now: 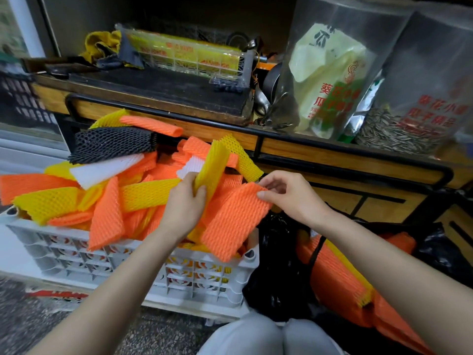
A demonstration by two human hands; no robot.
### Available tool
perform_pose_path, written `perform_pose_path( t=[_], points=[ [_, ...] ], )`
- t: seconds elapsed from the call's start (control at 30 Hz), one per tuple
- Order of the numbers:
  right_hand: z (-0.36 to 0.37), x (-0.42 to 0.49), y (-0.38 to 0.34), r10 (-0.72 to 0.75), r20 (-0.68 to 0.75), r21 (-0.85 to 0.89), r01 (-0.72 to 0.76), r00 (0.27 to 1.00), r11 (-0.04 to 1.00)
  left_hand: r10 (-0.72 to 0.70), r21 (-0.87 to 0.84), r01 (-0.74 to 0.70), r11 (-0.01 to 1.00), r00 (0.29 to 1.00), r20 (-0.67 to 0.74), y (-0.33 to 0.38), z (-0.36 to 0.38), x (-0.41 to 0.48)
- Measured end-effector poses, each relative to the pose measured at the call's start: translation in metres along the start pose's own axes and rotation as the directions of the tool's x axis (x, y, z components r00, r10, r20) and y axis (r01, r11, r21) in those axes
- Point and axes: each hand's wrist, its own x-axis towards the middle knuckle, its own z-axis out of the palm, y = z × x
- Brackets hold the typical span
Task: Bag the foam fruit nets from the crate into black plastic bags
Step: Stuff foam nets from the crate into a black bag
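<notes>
Head view, and far left the white crate [64, 252] is piled well past its rim with foam fruit nets [64, 198]: orange, yellow, plus a black net [110, 144] and a white net [107, 169] on the far side. Watch that orange net [106, 216] draped over the near rim. It looks barely balanced, and any tug through the pile could tip it and its neighbours onto the floor [38, 329]. Moving right, the left hand [184, 201] is curled round a yellow net [212, 165], standing it up out of the heap. It leans against a second yellow net [243, 160] behind, and if the meshes snag, lifting one may drag the other along. Next, a long orange net [235, 216] lies slanted over the crate's near right corner, and the right hand [286, 193] has only its top edge nipped between thumb and fingertips. That's a thin hold on a light, floppy piece, so a quick swing could slip it free. Right again, the black plastic bag [276, 283] slumps just beside the crate with a bundle of orange and yellow nets [335, 275] lying in it. Both hands are occupied and nothing holds the mouth wide, so I'd judge the real danger is a net catching the bag's edge and dropping to the floor, or shoving that bundle askew.
</notes>
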Motion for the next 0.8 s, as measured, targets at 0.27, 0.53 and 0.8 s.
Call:
perform_pose_path(
  t=[0.27,0.53,0.8],
  points=[
    [-0.001,0.003,-0.019,-0.046,-0.099,-0.022,0.044,0.994,0.999,-0.071,-0.222,0.139,0.965,0.955,0.287,0.014,-0.013,-0.017],
    [0.014,0.015,-0.031,-0.035,-0.069,0.172,0.046,0.997,0.984,0.049,0.004,-0.049,0.999,0.997,0.061,0.005,-0.030,-0.021],
    [0.058,0.042,0.043,0.293,-0.034,0.049,-0.291,0.956,0.956,0.071,-0.057,-0.080,0.995,0.988,-0.137,-0.020,-0.054,-0.011]
  ],
)
